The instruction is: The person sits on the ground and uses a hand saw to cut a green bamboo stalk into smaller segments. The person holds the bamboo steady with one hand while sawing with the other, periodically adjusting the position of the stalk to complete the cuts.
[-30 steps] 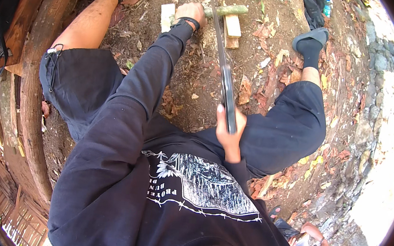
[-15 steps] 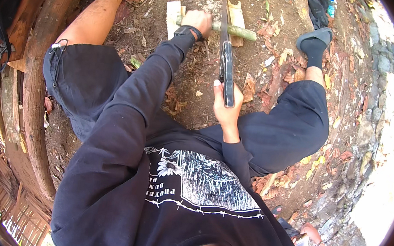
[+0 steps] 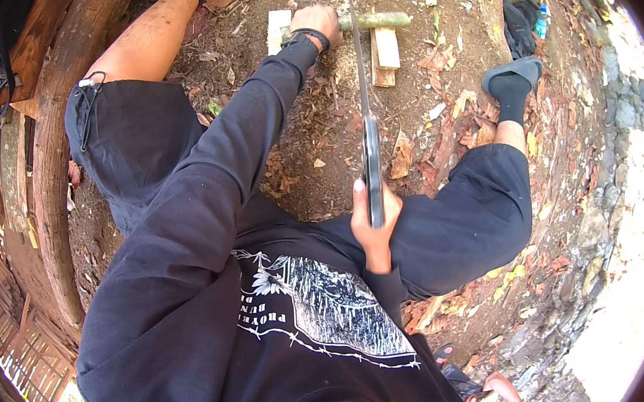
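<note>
Fingers of the left hand (image 3: 317, 24) clench a green branch (image 3: 386, 21) at upper centre, long axis left to right; the right hand (image 3: 376, 220), lower, grasps a saw (image 3: 373, 163), blade crossing the branch just right of the nearer left hand.

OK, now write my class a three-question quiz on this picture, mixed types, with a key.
1. What does the right hand hold?
A) hammer
B) saw
C) rope

2. True or false: the left hand is on the saw's handle.

3. Fill in the blank: the right foot wears a dark sock and a grey ____.

Key:
1. B
2. False; it is on the stick.
3. sandal
</note>
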Demonstrator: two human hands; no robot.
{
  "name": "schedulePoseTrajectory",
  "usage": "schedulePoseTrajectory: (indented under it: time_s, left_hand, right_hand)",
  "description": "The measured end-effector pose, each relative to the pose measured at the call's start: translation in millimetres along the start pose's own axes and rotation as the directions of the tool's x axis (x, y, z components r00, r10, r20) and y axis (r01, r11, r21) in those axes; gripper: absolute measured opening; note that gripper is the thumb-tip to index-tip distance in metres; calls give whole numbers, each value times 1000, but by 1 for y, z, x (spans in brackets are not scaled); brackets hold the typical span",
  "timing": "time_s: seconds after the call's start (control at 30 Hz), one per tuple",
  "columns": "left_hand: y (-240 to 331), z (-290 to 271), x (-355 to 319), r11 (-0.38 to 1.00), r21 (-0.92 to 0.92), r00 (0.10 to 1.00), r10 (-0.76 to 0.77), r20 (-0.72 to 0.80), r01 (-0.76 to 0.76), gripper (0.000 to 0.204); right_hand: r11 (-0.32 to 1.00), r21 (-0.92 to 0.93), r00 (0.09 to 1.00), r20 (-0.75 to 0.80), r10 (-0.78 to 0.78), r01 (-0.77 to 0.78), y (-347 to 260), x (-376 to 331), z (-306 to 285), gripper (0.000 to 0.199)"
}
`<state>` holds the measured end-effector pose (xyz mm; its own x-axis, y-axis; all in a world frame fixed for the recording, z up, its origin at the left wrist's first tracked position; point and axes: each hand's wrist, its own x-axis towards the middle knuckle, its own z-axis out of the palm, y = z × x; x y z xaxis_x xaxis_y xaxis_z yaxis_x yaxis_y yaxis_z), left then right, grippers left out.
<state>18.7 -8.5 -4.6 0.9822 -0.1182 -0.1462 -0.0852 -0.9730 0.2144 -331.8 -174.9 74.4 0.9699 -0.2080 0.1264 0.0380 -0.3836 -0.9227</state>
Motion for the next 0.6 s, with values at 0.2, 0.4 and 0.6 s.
schedulePoseTrajectory:
  time_s: [0.2, 0.4, 0.6]
  left_hand:
    - [-12, 17, -3, 982, 63, 980, 184, -79, -180, 32]
    - [5, 9, -20, 977, 96, 980, 195, -39, -191, 22]
    - [12, 5, -30, 992, 7, 991, 123, -52, -123, 21]
  right_hand:
    - [992, 112, 998, -1, 67, -66, 8, 56, 32, 21]
    - [985, 132, 993, -38, 114, -108, 12, 54, 45, 21]
    - [999, 15, 998, -47, 34, -34, 6, 65, 45, 21]
